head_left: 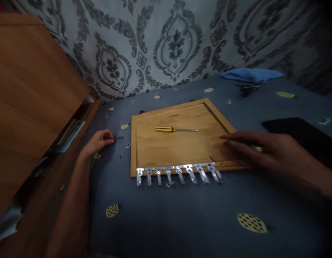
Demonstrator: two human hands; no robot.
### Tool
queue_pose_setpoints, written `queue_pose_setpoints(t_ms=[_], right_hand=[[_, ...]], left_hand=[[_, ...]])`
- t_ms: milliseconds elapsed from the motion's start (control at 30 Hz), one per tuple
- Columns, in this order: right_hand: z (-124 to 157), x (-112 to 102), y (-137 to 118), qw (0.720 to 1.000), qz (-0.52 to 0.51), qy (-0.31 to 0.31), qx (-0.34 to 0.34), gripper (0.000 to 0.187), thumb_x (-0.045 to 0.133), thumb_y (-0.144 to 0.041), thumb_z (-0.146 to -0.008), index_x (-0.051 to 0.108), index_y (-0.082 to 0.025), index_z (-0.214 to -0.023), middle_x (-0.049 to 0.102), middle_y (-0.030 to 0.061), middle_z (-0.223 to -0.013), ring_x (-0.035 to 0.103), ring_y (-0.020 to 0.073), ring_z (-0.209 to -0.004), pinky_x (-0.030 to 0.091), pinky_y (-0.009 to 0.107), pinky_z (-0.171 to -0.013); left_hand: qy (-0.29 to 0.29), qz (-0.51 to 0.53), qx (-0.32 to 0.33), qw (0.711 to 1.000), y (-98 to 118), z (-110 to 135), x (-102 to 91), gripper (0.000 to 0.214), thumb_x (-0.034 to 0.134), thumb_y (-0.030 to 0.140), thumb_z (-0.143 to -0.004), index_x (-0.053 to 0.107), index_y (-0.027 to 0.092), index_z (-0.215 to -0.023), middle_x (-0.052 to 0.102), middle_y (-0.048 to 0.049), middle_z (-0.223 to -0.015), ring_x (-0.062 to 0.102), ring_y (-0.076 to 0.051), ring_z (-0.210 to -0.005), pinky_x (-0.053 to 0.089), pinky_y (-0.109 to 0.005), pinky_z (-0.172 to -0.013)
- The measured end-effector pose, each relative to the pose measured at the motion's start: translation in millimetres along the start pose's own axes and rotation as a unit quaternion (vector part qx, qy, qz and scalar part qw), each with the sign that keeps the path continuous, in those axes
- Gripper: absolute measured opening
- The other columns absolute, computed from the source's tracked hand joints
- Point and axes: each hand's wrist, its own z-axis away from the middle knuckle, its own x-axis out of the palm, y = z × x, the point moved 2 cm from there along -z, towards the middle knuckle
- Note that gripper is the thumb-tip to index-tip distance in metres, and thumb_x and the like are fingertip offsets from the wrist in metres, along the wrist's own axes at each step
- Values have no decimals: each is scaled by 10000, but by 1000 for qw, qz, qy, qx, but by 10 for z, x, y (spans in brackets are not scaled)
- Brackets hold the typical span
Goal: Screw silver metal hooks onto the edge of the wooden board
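A wooden board (166, 150) with a raised rim lies on the patterned cloth. Across its middle rests a screwdriver (176, 129) with a yellow and black handle, tip pointing right. A metal hook rail (168, 171) runs along the board's near edge, its several hooks hanging over the cloth. A small dark sliver (212, 158) shows above the rail's right end. My right hand (270, 148) reaches over the board's right side, fingers stretched and slightly apart, somewhat blurred. Left of the board, my left hand (102, 139) rests on the cloth with fingers curled; their inside is hidden.
A blue cloth (251, 75) lies at the back right, with dark tangled items (248, 89) before it. Beyond my right hand is a flat black object (302, 130). Wooden furniture (34, 86) with books (70, 136) stands on the left. A patterned curtain (144, 43) hangs behind.
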Motion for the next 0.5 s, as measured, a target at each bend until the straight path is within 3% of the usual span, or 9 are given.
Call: queue_pose_setpoints(t_ms=[167, 267, 400, 500], right_hand=[[12, 56, 267, 999, -7, 29, 14, 367, 594, -558, -873, 760, -324, -1102, 791, 79, -1054, 709, 238, -758, 551, 357, -653], [39, 97, 284, 1000, -8, 26, 15, 262, 620, -500, -889, 762, -378, -1072, 785, 64, -1084, 725, 236, -808, 574, 359, -705], [95, 182, 176, 999, -37, 10, 4, 220, 613, -426, -918, 744, -393, -1092, 758, 50, -1184, 721, 270, -1048, 595, 367, -871], [134, 245, 78, 998, -47, 27, -33, 240, 578, -485, -929, 737, -391, -1082, 772, 51, -1125, 734, 296, -1018, 618, 413, -867]], left_hand=[[103, 93, 14, 990, 51, 20, -150, 375, 630, 368, -962, 594, 164, -1274, 626, -108, -1270, 650, -240, -1079, 577, -457, -903], [113, 138, 40, 983, 195, 41, -98, 378, 627, 372, -964, 591, 164, -1276, 626, -108, -1267, 651, -239, -1073, 577, -454, -899], [37, 175, 87, 980, 545, 74, 359, 356, 625, 371, -966, 603, 157, -1249, 644, -100, -1222, 663, -223, -1027, 588, -430, -866], [-37, 176, 127, 975, 845, 134, 819, 330, 628, 365, -965, 616, 151, -1216, 661, -89, -1168, 673, -204, -971, 597, -400, -824]])
